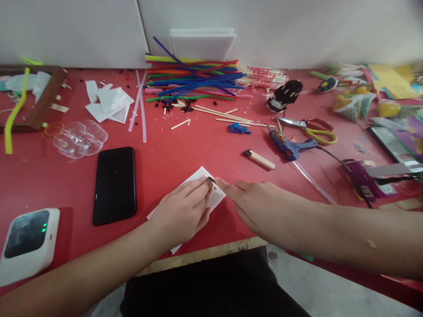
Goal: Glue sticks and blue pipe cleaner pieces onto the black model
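Note:
My left hand (187,204) lies on a folded-looking piece of white card (216,200) near the table's front edge, its fingers pressed together. At its fingertips is a small dark-and-beige piece (211,179), partly hidden, held against the card. From the other side my right hand (253,200) meets this piece with its outstretched index finger, the other fingers curled under. Whatever those curled fingers may hold is hidden. A cream lighter-like object with a black end (259,159) lies beyond my right hand.
A black phone (115,185) and a white device (28,242) lie on the left. Pipe cleaners (198,79) and thin sticks (224,113) are at the back. A blue glue gun (291,149), scissors (307,125) and a trailing cord (346,167) are on the right.

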### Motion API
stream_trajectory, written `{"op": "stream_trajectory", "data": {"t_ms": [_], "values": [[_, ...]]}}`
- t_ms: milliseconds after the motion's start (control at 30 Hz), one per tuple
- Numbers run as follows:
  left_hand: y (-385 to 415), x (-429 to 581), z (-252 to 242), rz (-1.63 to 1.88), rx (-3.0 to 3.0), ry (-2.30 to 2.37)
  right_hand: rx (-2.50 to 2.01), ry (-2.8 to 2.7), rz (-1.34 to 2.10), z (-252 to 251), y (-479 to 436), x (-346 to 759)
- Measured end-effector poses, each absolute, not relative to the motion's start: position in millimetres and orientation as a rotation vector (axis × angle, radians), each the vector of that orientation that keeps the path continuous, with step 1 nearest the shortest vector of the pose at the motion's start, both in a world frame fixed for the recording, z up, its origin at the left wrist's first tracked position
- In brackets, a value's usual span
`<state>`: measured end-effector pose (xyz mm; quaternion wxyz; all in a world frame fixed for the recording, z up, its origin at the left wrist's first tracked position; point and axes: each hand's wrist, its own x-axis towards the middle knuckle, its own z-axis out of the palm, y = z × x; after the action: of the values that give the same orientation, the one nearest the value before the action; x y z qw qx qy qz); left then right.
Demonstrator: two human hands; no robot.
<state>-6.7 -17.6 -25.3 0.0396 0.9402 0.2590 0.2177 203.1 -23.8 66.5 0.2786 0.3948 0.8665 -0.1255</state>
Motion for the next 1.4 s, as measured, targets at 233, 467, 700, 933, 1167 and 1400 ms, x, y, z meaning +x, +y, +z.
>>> {"op": "stream_trajectory", "data": {"t_ms": [233, 467, 700, 933, 1167, 1400], "values": [[-18, -6, -24, 0.696, 2.862, 0.795, 1.105, 2.360, -0.384, 66, -29, 209], [-17, -6, -24, 0.668, 2.855, 0.802, 1.248, 2.335, -0.454, 63, -33, 210], [-17, -6, -23, 0.678, 2.856, 0.787, 1.219, 2.356, -0.413, 63, -36, 210], [-17, -5, -23, 0.694, 2.854, 0.787, 1.218, 2.386, -0.424, 63, -40, 212], [-17, -4, -21, 0.704, 2.862, 0.789, 1.276, 2.403, -0.449, 65, -44, 214], [-18, -4, -22, 0.680, 2.849, 0.798, 1.185, 2.465, -0.401, 61, -47, 218]]}}
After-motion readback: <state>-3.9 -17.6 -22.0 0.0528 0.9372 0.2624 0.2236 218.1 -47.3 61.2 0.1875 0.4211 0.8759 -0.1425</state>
